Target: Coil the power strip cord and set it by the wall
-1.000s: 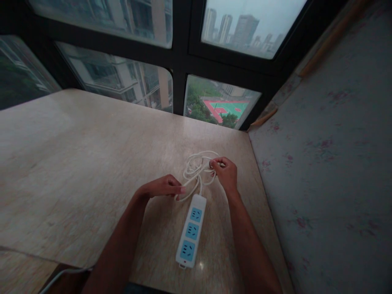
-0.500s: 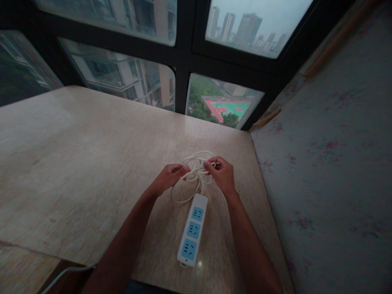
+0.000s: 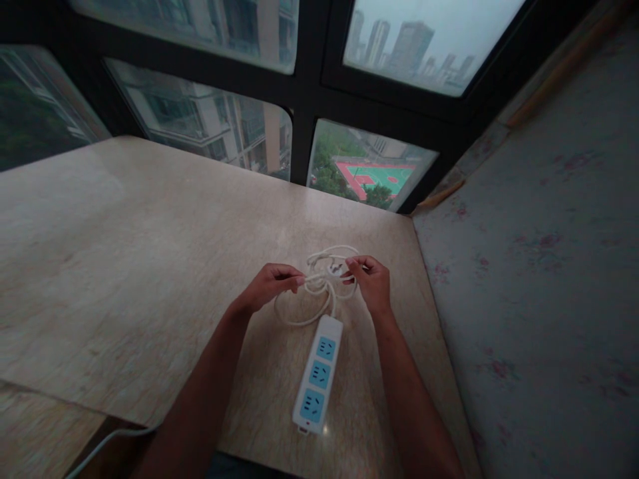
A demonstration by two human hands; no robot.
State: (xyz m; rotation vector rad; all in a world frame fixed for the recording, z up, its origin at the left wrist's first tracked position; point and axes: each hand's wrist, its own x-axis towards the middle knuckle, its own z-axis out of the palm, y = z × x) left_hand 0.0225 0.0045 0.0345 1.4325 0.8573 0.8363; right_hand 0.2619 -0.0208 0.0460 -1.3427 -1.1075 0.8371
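A white power strip [image 3: 318, 374] with three blue socket panels lies on the stone ledge, its long side running away from me. From its far end a white power cord [image 3: 305, 322] rises into a loose tangle of loops. My left hand [image 3: 273, 285] pinches the cord at the left of the tangle. On the right side, my right hand [image 3: 370, 279] has its thumb and fingers closed on another stretch of the cord. Between the hands shows the plug [image 3: 336, 269], its metal prongs visible, among the loops.
The beige stone ledge [image 3: 164, 266] spreads to the left and under the strip. Dark-framed windows [image 3: 299, 133] stand behind it. A flowered wall [image 3: 529, 299] closes off the right side. Another white cable [image 3: 112, 436] runs at the lower left by the ledge's near edge.
My hands have moved slightly apart, drawing the cord between them. The plug's prongs now show near my right hand. The whole view has shifted a little.
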